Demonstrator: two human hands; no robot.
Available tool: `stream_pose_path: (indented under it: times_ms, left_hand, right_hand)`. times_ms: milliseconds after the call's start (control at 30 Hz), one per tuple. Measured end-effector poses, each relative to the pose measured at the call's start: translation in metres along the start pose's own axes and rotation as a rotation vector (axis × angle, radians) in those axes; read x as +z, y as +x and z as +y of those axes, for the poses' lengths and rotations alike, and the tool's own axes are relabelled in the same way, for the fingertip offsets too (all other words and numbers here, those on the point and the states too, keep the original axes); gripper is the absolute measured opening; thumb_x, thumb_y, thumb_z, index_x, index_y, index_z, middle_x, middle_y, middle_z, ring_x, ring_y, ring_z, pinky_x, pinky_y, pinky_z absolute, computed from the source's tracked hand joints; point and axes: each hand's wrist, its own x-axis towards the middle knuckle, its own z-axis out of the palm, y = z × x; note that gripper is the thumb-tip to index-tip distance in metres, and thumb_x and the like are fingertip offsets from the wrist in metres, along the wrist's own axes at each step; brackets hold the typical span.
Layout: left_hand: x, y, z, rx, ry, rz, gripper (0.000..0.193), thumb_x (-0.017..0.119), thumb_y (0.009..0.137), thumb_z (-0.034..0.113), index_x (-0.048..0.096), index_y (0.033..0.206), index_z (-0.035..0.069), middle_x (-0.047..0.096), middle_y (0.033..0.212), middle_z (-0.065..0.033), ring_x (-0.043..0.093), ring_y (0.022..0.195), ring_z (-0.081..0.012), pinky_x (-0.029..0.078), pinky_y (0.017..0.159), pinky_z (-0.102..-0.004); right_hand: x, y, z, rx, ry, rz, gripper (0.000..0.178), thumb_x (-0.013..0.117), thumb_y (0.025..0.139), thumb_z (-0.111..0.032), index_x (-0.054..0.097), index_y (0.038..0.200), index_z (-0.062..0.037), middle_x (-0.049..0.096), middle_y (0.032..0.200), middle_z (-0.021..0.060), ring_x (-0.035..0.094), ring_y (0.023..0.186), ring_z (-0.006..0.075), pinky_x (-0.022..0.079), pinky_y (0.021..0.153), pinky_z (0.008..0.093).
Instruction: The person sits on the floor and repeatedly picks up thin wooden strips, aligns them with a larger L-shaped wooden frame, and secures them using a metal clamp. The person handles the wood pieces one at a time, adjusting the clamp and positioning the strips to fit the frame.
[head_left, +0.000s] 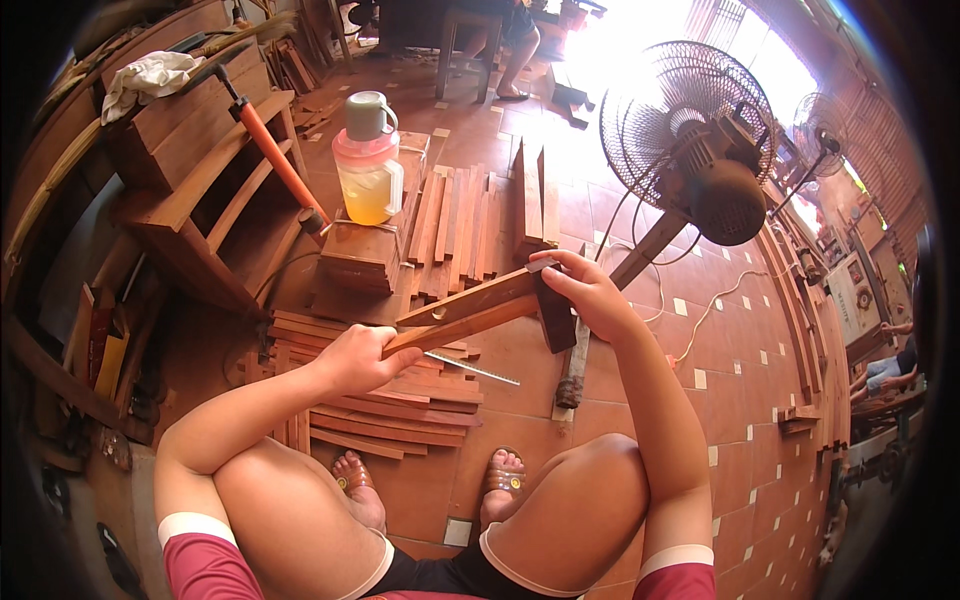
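My left hand is closed around the near end of a reddish-brown wooden strip. A second wooden strip lies along it, with a small round mark near its left end. Both run up to the right, where my right hand grips a dark wooden block set crosswise at their ends. A small grey, metal-looking piece shows by my right fingertips; whether it is joined to the block, I cannot tell. Below the strips, a thin metal ruler lies across stacked wooden slats.
Ahead stands a wooden box bearing a pitcher of yellow drink, beside more slats. A fan rises at right, its cord on the tiles. An orange pump leans against a wooden cabinet at left.
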Motion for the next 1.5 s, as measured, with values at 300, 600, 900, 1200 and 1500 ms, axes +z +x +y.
stream_pose_path:
  times_ms: [300,600,900,1200,1500]
  left_hand:
    - [-0.0016,0.0008,0.0017,-0.03,0.002,-0.022,0.053,0.066,0.092,0.05,0.068,0.083,-0.002,0.067,0.074,-0.0232,0.068,0.074,-0.0401,0.052,0.067,-0.0446]
    - [-0.0006,0.0009,-0.0007,-0.009,0.007,-0.008,0.053,0.066,0.092,0.05,0.068,0.083,-0.002,0.066,0.074,-0.0232,0.068,0.073,-0.0403,0.052,0.066,-0.0449]
    - [-0.0021,-0.0003,0.0012,-0.006,-0.018,-0.013,0.05,0.067,0.093,0.045,0.066,0.087,-0.005,0.063,0.073,-0.0239,0.062,0.065,-0.0354,0.048,0.062,-0.0428]
    - [-0.0011,-0.0001,0.0021,-0.003,-0.032,-0.01,0.05,0.066,0.093,0.046,0.067,0.089,-0.004,0.063,0.073,-0.023,0.063,0.065,-0.034,0.048,0.063,-0.0424]
    - [-0.0013,0.0005,0.0017,-0.014,-0.025,-0.023,0.05,0.066,0.094,0.046,0.067,0.088,-0.004,0.064,0.073,-0.0216,0.062,0.065,-0.0322,0.048,0.064,-0.0413]
  right_hand:
    - [-0.0004,-0.0014,-0.0019,0.039,-0.055,0.008,0.031,0.059,0.101,-0.022,0.061,0.128,-0.0078,0.061,0.105,-0.0032,0.057,0.092,0.0035,0.049,0.079,0.0203]
    - [0.0006,-0.001,-0.0014,0.056,-0.037,0.01,0.031,0.059,0.101,-0.023,0.061,0.128,-0.0078,0.06,0.107,-0.0031,0.056,0.093,0.0042,0.049,0.081,0.021]
    - [-0.0011,0.0004,0.0007,0.06,-0.066,0.005,0.031,0.059,0.102,-0.023,0.061,0.128,-0.0076,0.06,0.108,-0.0028,0.055,0.096,0.0045,0.049,0.082,0.0216]
    - [-0.0009,0.0,0.001,0.074,-0.044,0.017,0.031,0.058,0.102,-0.023,0.061,0.128,-0.007,0.061,0.111,-0.0016,0.056,0.098,0.0053,0.049,0.084,0.0219]
    - [0.002,0.0017,0.002,0.016,-0.033,0.027,0.034,0.062,0.1,-0.024,0.059,0.128,-0.0067,0.06,0.094,-0.0009,0.059,0.079,0.0038,0.051,0.063,0.0196]
